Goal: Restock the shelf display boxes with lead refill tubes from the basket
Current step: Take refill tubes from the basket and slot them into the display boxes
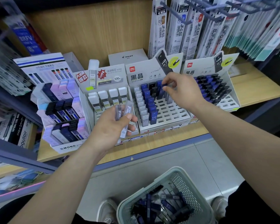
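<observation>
pale green mesh basket down low on the floor between two light shoes, loose pile of blue and black lead refill tubes inside it. both bare forearms stretched up and forward from the bottom corners toward the wooden shelf.

left hand hovering in front of the white-cap display box, wrist bent a bit, thumb laid across a small bunch of clear tubes, fingers curled underneath gripping them, tubes pointing up and away.

right hand further out, over the middle deli display box, thumb and forefinger pinching the blue cap of a single tube near the back rows, remaining fingers loosely curled below. no telling whether seated down in a slot or just held above one.

middle box: left column of grey-white tubes, next columns blue, a couple of black ones at the back, right and front part of the white slotted tray showing open slots. second deli box just to the right, mostly packed with blue and black caps, a few open slots at the front.

mono box at far left, tiered, navy and pastel cases. white pilot box behind, against the wood back panel. hanging refill packs on hooks up top right.
</observation>
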Motion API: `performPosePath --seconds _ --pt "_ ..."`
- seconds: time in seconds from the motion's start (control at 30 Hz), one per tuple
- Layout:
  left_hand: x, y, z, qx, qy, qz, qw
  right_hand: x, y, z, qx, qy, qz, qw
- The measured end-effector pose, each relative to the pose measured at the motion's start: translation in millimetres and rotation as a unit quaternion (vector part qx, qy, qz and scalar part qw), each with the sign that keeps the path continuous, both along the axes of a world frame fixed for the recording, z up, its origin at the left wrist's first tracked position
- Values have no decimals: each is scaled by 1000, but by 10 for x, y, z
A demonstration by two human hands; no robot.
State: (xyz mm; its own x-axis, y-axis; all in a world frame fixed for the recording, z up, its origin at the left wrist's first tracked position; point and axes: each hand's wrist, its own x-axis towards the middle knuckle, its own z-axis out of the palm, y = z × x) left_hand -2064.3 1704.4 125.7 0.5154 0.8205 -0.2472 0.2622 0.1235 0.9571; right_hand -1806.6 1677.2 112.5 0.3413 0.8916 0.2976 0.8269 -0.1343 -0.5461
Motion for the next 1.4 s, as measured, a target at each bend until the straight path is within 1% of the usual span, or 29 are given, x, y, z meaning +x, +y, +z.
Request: performPosePath --seconds 0.17,0.33,0.43,0.5,0.57,0.63,0.7,0.73,0.77,0.83,0.9,1.0,1.1,1.2,1.3,1.4 --pt "-11 -19 18 3 4 -3 1000 28 36 -37 12 -17 -15 1000" --pt "-13 -12 26 13 10 -12 1000 53 54 -113 -3 -91 5 996" --pt "0 -6 22 15 7 -11 1000 40 32 -90 -9 -101 7 995" --pt "14 -11 25 21 4 -13 1000 -2 -8 -18 4 -80 7 997" --pt "34 -25 36 26 -1 -19 999 -89 -70 101 21 -30 9 999" --pt "55 -47 52 23 -12 -23 999 -252 -157 222 20 70 30 997" --pt "80 -67 61 22 -20 -31 999 -456 -250 291 -5 191 74 979" --pt "96 -78 60 24 -21 -35 999 -543 -293 292 -20 230 99 968" --pt "111 -87 55 27 -20 -39 999 -610 -326 277 -34 248 123 960" --pt "146 -114 58 36 -17 -54 998 -689 -368 244 -47 257 159 952" --pt "176 -144 73 42 -16 -67 997 -707 -392 246 -41 276 169 945" --pt "198 -156 95 52 -5 -58 997 -649 -425 288 -33 315 125 940" --pt "184 -112 101 67 5 -19 998 -528 -474 309 -45 377 61 923" --pt "172 -98 125 72 4 -1 997 -436 -539 293 -58 359 58 930" --pt "176 -100 131 74 -5 20 997 -429 -609 256 -96 321 82 939" --pt "179 -90 140 66 -29 41 997 -461 -667 224 -145 302 125 934"
